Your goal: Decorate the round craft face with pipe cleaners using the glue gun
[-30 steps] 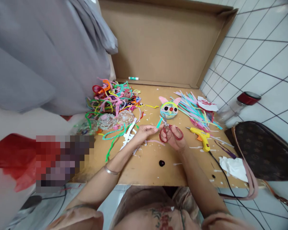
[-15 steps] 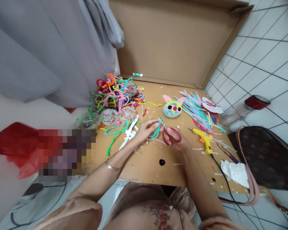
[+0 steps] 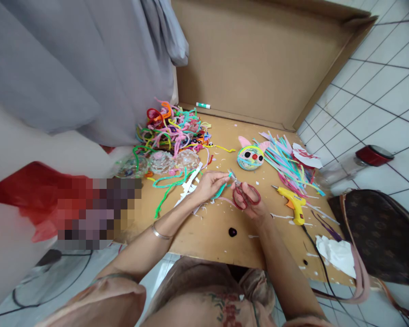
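The left hand (image 3: 209, 185) pinches a teal pipe cleaner (image 3: 221, 188) near the middle of the cardboard sheet (image 3: 207, 231), while the right hand (image 3: 250, 202), at its 3 o'clock, is closed through the red handles of the scissors (image 3: 242, 193). The two hands almost touch. For a clean cut, keep the strand taut and seat it deep between the blades, with fingertips clear of the tips pointing toward 11 o'clock.
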### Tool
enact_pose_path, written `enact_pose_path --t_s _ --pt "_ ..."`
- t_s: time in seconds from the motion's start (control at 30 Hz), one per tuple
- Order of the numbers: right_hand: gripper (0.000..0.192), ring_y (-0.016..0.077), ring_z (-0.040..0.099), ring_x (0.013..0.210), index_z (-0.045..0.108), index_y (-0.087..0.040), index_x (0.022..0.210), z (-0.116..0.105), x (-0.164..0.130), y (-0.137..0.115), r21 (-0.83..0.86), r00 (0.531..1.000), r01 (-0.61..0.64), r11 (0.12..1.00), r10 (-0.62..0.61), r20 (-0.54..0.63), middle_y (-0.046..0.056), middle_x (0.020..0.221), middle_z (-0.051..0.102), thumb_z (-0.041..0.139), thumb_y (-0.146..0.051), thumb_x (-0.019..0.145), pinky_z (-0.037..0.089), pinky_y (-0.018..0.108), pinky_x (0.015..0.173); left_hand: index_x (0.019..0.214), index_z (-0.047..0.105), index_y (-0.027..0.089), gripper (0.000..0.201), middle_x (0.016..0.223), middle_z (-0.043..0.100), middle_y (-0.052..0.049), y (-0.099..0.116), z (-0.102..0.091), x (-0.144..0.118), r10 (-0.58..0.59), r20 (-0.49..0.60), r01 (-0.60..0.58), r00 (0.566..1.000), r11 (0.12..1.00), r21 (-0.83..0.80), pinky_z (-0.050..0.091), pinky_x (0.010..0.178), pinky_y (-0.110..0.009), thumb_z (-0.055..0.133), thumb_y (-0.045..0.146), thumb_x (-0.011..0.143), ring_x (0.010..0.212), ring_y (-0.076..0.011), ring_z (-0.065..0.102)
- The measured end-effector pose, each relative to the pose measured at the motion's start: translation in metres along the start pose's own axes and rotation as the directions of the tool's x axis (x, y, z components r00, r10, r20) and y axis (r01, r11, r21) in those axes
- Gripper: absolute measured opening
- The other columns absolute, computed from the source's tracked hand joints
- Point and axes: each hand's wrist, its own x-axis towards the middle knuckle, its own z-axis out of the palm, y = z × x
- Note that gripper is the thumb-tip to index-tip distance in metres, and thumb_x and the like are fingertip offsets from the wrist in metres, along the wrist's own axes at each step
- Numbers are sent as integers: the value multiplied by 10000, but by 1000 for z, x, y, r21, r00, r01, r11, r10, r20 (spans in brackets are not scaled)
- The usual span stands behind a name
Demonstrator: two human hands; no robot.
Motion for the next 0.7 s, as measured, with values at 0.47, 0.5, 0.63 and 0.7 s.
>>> enact_pose_path --t_s 0.47,0.5,0.63,0.7 --pt "466 48 222 332 648 -187 803 6 -1 -1 -50 999 32 998 -33 -25 -118 398 388 699 -649 778 271 225 370 605 723 208 173 565 583 4 4 -3 3 -162 -71 137 984 952 -274 389 714 -224 810 210 754 639 -141 509" --pt "466 47 222 329 650 -186 806 6 -1 -1 -51 999 35 998 -36 -17 -120 394 386 701 -648 776 269 225 370 615 732 212 166 576 594 0 3 -3 3 -143 -62 124 988 962 -245 386 724 -229 802 216 765 642 -144 502" --pt "454 54 283 337 645 -184 827 3 0 2 -98 1000 21 995 -21 -5 -112 421 422 697 -635 799 283 226 383 628 755 217 170 583 596 -19 -2 -2 2 -128 -98 106 987 974 -202 372 849 -265 770 128 773 664 -167 465" --pt "462 60 340 358 637 -183 860 0 0 3 -118 1000 20 993 -19 8 -101 460 464 695 -639 811 303 224 398 626 759 219 191 580 583 -23 -5 -1 3 -159 -120 129 980 966 -223 349 921 -284 762 81 759 685 -178 470"
